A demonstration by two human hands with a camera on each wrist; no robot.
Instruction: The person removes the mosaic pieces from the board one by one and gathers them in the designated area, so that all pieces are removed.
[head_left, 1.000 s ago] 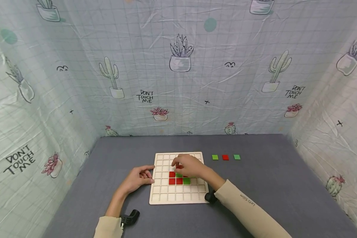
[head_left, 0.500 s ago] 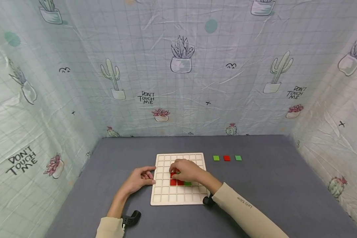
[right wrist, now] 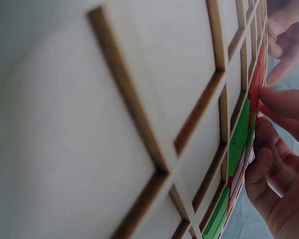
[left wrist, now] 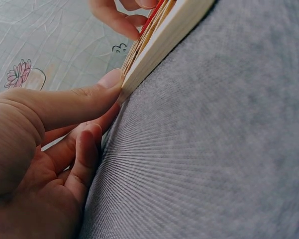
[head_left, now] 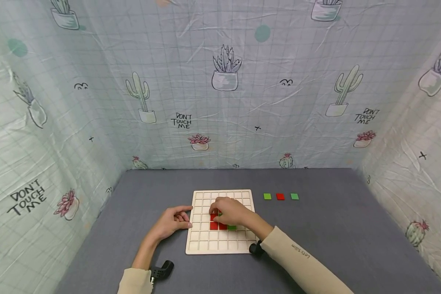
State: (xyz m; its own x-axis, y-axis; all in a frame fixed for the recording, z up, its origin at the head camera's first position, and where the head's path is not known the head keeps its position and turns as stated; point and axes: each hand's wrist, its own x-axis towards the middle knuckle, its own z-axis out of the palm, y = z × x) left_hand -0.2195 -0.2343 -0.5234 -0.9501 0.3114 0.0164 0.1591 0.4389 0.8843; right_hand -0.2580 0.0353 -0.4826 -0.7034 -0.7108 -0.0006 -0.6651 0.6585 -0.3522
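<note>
A square wooden grid board (head_left: 202, 246) lies on the grey tabletop. Thumb and index finger of my left hand (head_left: 169, 222) touch its left edge, spread apart; the left wrist view shows the thumb (left wrist: 79, 103) nearly straight against the board's side. My right hand (head_left: 233, 211) is over the board's middle, its thumb and index finger pinching a red tile (head_left: 214, 217) in the grid. Below this are more red tiles (head_left: 214, 226) and a green tile (head_left: 232, 228). The right wrist view shows another green tile (right wrist: 239, 142) beside the fingertips. My right hand hides part of the pattern.
A lime-green tile (head_left: 267, 197), a red tile (head_left: 280, 197) and a green tile (head_left: 295, 197) lie in a row right of the board. Patterned cloth (head_left: 226, 110) surrounds the tabletop (head_left: 316, 237) at the back and sides.
My right hand has shifted slightly left and toward me on the board, and its fingertips have come onto the left red tile. The left hand stays at the board's edge.
</note>
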